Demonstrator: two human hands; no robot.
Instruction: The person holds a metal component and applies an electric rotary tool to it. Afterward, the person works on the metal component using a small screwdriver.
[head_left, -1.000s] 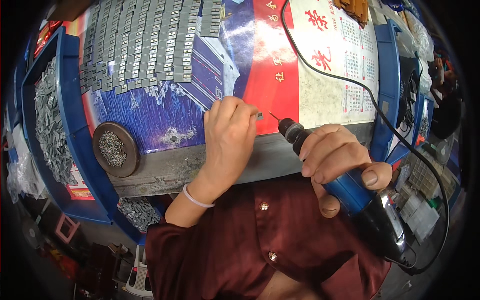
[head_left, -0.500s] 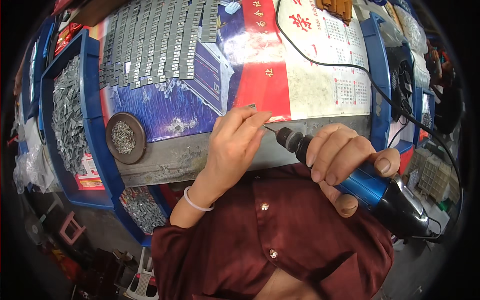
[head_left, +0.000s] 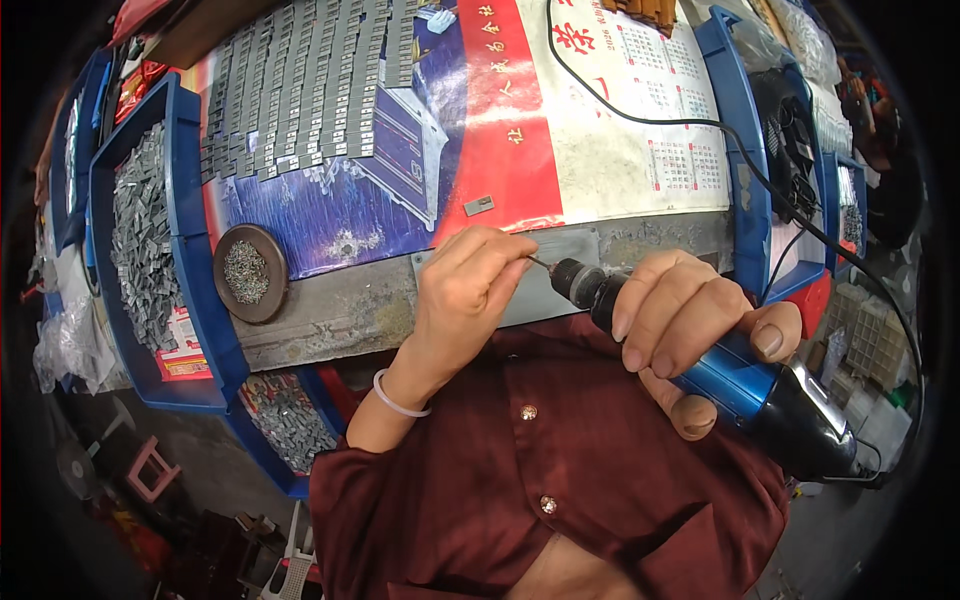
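Note:
My right hand (head_left: 690, 315) is wrapped round a blue and black electric screwdriver (head_left: 735, 378), its bit pointing left. The fingertips of my left hand (head_left: 462, 285) are pinched together at the bit's tip. Whatever lies between them is too small to make out. Just beyond the left hand, a small grey rectangular piece (head_left: 479, 206) lies by itself on the red part of the printed sheet. A round brown dish (head_left: 278, 290) of tiny metal parts, which look like screws, sits left of that hand.
Rows of grey pieces (head_left: 300, 95) cover the sheet's far left. A blue bin (head_left: 190, 235) of loose grey pieces stands at left, another (head_left: 290, 420) below it. The black cord (head_left: 660, 122) loops across the calendar (head_left: 640, 100) toward a blue bin (head_left: 735, 100) at right.
My left fingers have drawn back slightly to the bit's tip. The single grey piece, mostly hidden behind them before, now shows whole on the sheet. The right hand keeps its grip on the screwdriver.

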